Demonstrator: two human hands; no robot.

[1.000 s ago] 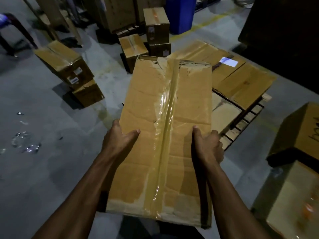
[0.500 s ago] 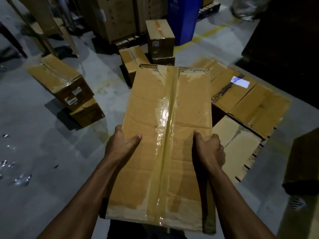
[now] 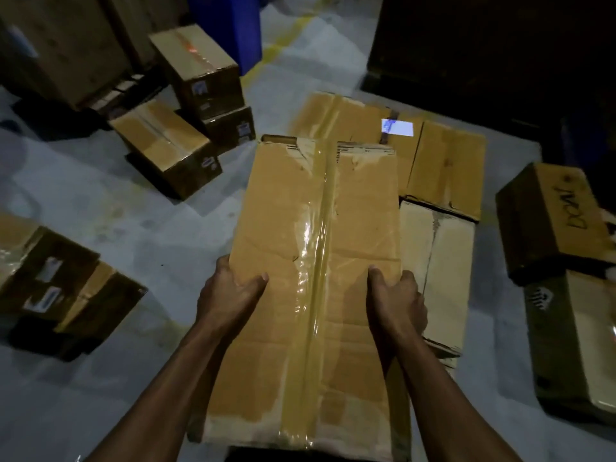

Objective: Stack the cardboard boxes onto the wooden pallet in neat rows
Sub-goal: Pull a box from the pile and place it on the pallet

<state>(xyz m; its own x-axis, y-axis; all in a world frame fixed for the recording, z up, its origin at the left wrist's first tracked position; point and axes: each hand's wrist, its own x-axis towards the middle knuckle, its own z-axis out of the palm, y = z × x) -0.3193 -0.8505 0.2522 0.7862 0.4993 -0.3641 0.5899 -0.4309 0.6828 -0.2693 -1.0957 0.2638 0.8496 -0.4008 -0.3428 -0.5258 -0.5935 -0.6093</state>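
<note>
I hold a long cardboard box (image 3: 293, 235) with clear tape down its middle, flat in front of me. My left hand (image 3: 230, 291) grips its left edge and my right hand (image 3: 396, 298) grips its right edge, thumbs on top. Beyond and to the right of it lie several flat boxes (image 3: 446, 168) side by side, one with a white label (image 3: 396, 127); a paler box (image 3: 440, 268) lies nearest. The held box overlaps their left side in view. The wooden pallet under them is hidden.
Loose boxes stand on the grey floor: a group at the back left (image 3: 166, 141), a stacked pair (image 3: 200, 71), two at the left edge (image 3: 50, 278), two at the right (image 3: 553, 218). A blue bin (image 3: 233, 25) stands behind. A dark mass fills the upper right.
The view has swung right and closer: the boxes laid on the pallet now sit nearer and lower, directly beside the held box. My grip on the box is unchanged.
</note>
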